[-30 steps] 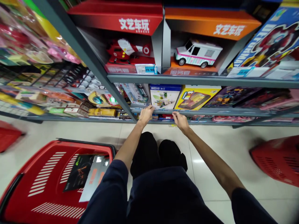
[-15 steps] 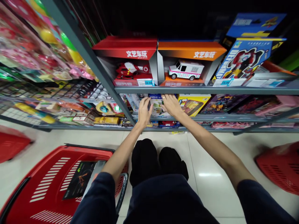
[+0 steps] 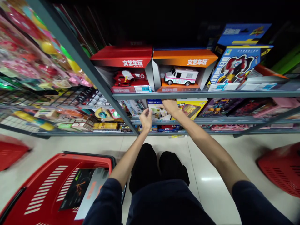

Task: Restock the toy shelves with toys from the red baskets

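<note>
A white and blue toy box [image 3: 157, 110] stands on the middle shelf [image 3: 211, 120] of a grey rack. My left hand [image 3: 145, 119] grips its lower left edge, fingers curled round it. My right hand [image 3: 170, 107] is closed over its upper right corner. Both arms reach forward over my knees. A yellow toy box [image 3: 192, 107] stands just right of it, and another boxed toy [image 3: 134, 107] just left.
The shelf above holds a red box with a toy [image 3: 127, 69], an orange box with a white truck [image 3: 181, 70] and a blue robot box [image 3: 234, 66]. A red basket [image 3: 58, 187] with flat boxes sits at my lower left. Other red baskets [image 3: 278, 165] stand on the tiled floor.
Both hands rose from the lower shelf edge to the white and blue box and closed on it. The view tilted up, showing more of the top shelf.
</note>
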Demonstrator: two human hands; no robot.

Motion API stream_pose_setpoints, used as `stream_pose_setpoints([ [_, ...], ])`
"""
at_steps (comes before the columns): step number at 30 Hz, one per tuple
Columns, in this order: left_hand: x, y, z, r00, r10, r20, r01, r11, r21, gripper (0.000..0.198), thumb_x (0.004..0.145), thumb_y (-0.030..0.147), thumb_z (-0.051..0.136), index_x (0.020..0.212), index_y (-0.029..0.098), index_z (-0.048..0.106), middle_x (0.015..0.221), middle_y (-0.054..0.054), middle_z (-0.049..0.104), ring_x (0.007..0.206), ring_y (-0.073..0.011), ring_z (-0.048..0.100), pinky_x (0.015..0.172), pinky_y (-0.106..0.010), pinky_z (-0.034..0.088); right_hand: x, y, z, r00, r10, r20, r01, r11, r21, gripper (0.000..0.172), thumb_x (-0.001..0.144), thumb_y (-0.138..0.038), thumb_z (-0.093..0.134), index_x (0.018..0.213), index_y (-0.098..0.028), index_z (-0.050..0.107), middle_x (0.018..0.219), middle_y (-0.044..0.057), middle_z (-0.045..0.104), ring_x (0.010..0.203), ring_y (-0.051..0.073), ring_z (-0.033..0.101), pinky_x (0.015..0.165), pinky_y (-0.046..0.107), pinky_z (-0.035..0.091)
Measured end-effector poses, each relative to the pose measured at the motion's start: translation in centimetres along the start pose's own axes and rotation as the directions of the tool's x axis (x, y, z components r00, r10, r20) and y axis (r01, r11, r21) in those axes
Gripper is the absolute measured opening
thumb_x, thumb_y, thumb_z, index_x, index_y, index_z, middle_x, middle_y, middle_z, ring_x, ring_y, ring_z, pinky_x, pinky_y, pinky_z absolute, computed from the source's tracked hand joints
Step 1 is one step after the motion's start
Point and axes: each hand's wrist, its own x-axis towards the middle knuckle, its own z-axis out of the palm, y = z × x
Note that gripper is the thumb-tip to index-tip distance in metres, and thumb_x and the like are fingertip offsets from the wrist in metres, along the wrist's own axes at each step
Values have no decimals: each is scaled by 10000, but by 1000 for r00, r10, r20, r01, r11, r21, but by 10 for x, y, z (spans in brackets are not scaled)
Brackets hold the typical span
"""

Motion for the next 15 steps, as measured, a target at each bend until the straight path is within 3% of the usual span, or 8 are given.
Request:
stream_pose_setpoints([
  [6,1,12,5,995,-65,-78,66,998,17,238,923,312,762,1032,101,744,1007,-157,820,959,-232,782,909,-317,599,-6,-4,-7,999,-9,45,9,1000,3,438,1037,-459,655,1287,-106,716,1206,250,789,1219,354,746,1013,409,579],
  [11,-2,10,2,998,-52,-32,51,999,-3,360,948,336,736,1178,63,783,1152,-198,823,1076,-288,795,990,-361,592,-10,-6,-9,998,-12,54,12,1000,3,441,1053,-473,618,1286,-112,716,1196,236,792,1195,346,756,983,401,593],
  [15,1,7,0,998,-56,4,56,998,38,373,972,354,692,1173,66,816,1152,-169,831,1086,-311,794,1005,-372,584,-7,-6,-7,996,-11,88,11,1000,-1,433,1084,-441,563,1270,-83,721,1214,252,782,1213,329,745,1007,387,573],
])
